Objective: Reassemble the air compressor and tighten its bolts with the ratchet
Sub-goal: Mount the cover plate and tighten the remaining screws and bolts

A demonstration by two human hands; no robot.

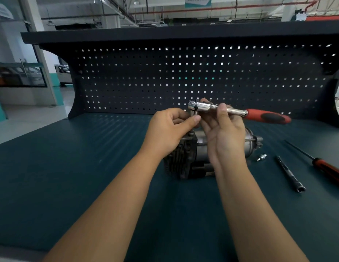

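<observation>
Over the counter [89,167] | your R hand [227,137] grip holds ratchet [231,111] | L hand [168,127] grip pinches small part [193,110] under its head, above compressor [183,161]

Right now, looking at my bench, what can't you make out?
Head view only:
1. The small part the left hand pinches under the ratchet head: fingers cover most of it.
2. Air compressor top and bolts: hidden behind both hands, the right hand especially.
3. Screwdriver handle: cut off by the right edge.
4. Silver fitting: too small to identify.
</observation>
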